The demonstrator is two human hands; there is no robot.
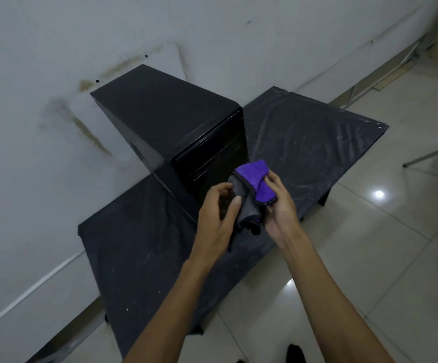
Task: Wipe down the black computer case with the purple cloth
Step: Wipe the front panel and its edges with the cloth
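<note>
**Fig. 1. Both hands holding the folded cloth in front of the case (head view)**

The black computer case (170,119) stands upright on a low desk (139,258) draped in a dark plastic sheet. Its rear end is close to the stained white wall (55,48) and its front panel is turned toward the viewer. The purple cloth (254,184) is bunched and folded between the two hands, off the desk surface. It overlaps the lower part of the front panel in this view; whether it touches the panel cannot be told. One face of the cloth is purple, the other grey, with a dark stitched edge, and a loose end hangs below the hands.

The right hand (280,205) grips the cloth from the right. Its thumb lies across the purple face, and its remaining fingers are hidden behind the fabric. The left hand (216,216) is half closed. Its thumb presses on the grey face and its fingers curl in toward the same fold from the far side, so the cloth is pinched on that side too. Neither hand touches the case or the desk.

To the right lies a glossy tiled floor (370,258), with the metal legs of a chair (433,151) at the frame edge.
</note>
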